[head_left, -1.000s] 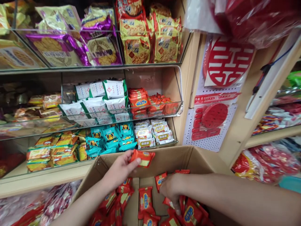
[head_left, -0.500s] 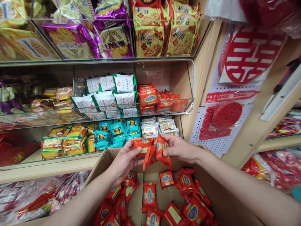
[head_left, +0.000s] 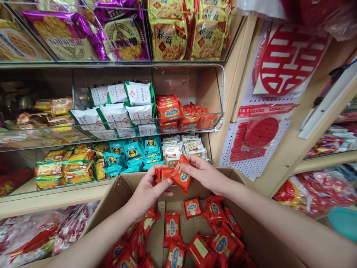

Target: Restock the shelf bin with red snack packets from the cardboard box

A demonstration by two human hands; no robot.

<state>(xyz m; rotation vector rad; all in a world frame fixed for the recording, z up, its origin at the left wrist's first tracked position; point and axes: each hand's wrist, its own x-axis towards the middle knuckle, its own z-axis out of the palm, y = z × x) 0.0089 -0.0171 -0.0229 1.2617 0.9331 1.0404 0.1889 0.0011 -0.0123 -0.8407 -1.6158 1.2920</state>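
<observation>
Over the cardboard box (head_left: 252, 238), red snack packets (head_left: 178, 178) are pinched as one bunch between left hand (head_left: 146, 191) and right hand (head_left: 206, 174) so none drops.

Left hand (head_left: 146, 191) and right hand (head_left: 205, 173) meet above an open brown cardboard box (head_left: 122, 188), both pinching a small bunch of red foil snack packets with blue-yellow labels (head_left: 175, 175). More loose red packets of the same kind (head_left: 173, 227) lie scattered in the box bottom. Behind, on a clear glass shelf (head_left: 195, 128), sits a stack of matching red packets (head_left: 169, 111), with white-and-green wrapped packets (head_left: 134, 108) just left of it. Teal packets (head_left: 131, 152) fill the shelf below. A red paper double-happiness cutout (head_left: 284, 63) hangs on the white pegboard at right.
</observation>
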